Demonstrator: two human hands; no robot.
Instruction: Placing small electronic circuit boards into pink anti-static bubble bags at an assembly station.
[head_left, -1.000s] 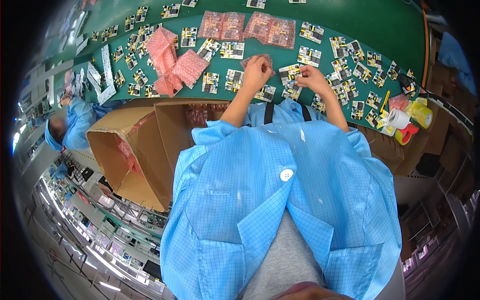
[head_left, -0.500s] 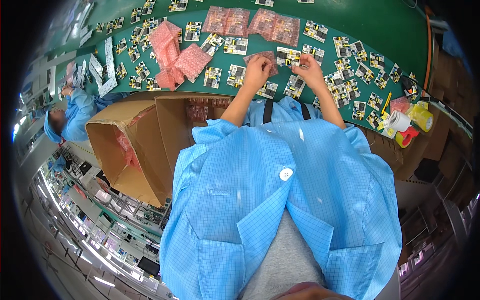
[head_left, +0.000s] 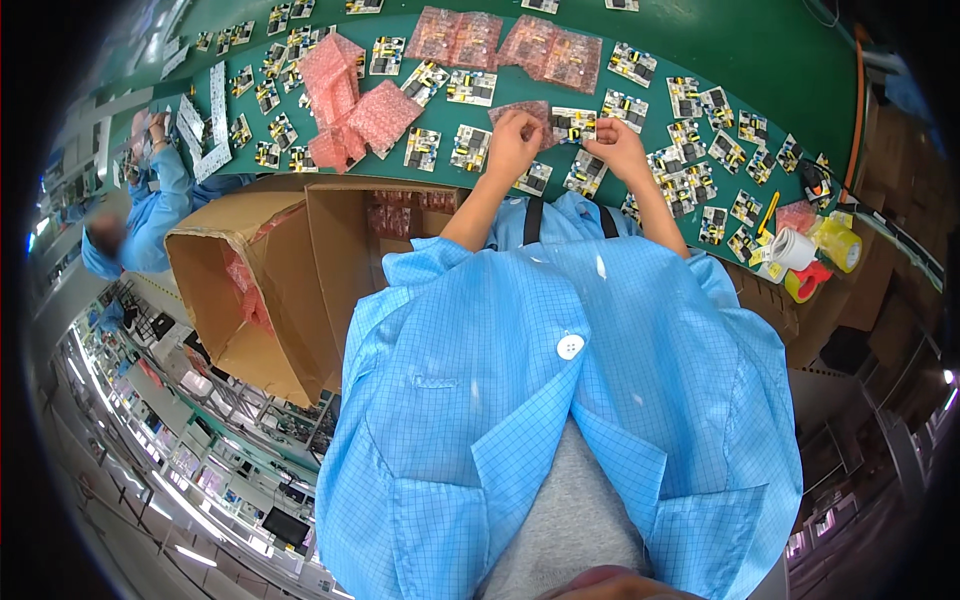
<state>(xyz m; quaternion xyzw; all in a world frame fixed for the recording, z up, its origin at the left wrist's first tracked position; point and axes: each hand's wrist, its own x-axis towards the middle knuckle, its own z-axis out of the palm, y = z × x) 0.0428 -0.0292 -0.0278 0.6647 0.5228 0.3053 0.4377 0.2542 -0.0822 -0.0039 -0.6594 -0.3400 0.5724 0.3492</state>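
Note:
My left hand (head_left: pixel 514 145) is closed on a small pink bubble-wrap bag (head_left: pixel 535 109) at the table's near side. My right hand (head_left: pixel 619 150) pinches the right edge of a circuit board (head_left: pixel 573 125) with yellow, black and blue parts. The board's left edge meets the bag's right side; whether any of it is inside, I cannot tell. Just below lies another circuit board (head_left: pixel 585 173). Two pairs of filled pink bubble bags (head_left: pixel 455 38) lie beyond my hands. To the left is a loose heap of pink bubble bags (head_left: pixel 385 115).
Many circuit boards (head_left: pixel 685 97) are spread over the green table (head_left: pixel 720 40). Tape rolls (head_left: pixel 838 246) and a yellow pen (head_left: pixel 768 212) lie at the right end. An open cardboard box (head_left: pixel 250 300) stands below the near edge. A co-worker in blue (head_left: pixel 150 220) is at far left.
My right hand has brought the circuit board slightly left, up against the bubble bag. My left hand stays nearly in place. The co-worker's arm has moved.

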